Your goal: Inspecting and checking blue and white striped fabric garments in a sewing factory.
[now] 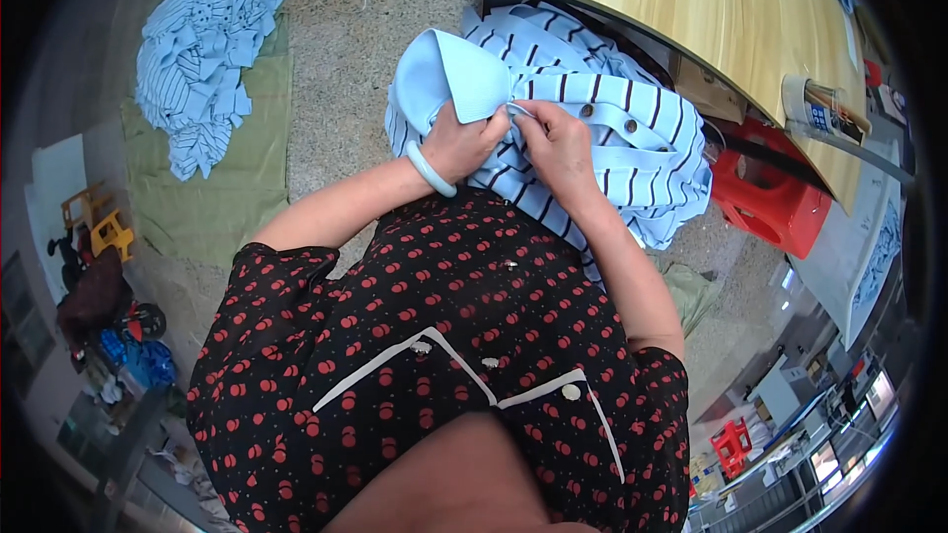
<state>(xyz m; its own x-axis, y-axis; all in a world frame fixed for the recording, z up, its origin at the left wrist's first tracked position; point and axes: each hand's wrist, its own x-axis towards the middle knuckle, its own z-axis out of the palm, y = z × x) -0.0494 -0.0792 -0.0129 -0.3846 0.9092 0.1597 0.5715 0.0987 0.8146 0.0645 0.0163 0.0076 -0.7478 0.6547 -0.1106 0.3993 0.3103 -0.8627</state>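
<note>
A light blue shirt [652,173] with dark stripes lies bunched in front of me, its ribbed collar [477,77] standing up at the left. My left hand [462,143], below a pale bangle, is closed on the shirt at the collar's lower corner. Close beside it, my right hand [556,148] pinches the fabric edge at the collar end. The fingertips of both hands nearly meet there. Dark buttons [630,125] show on the placket right of my right hand. What exactly lies between the fingertips is too small to tell.
A wooden-topped table [681,0] stands at the far right, with a cup of tools [812,104] at its edge. Below it is a red plastic stool [765,192]. At the left, a heap of striped blue garments [202,59] lies on a green cloth [212,202].
</note>
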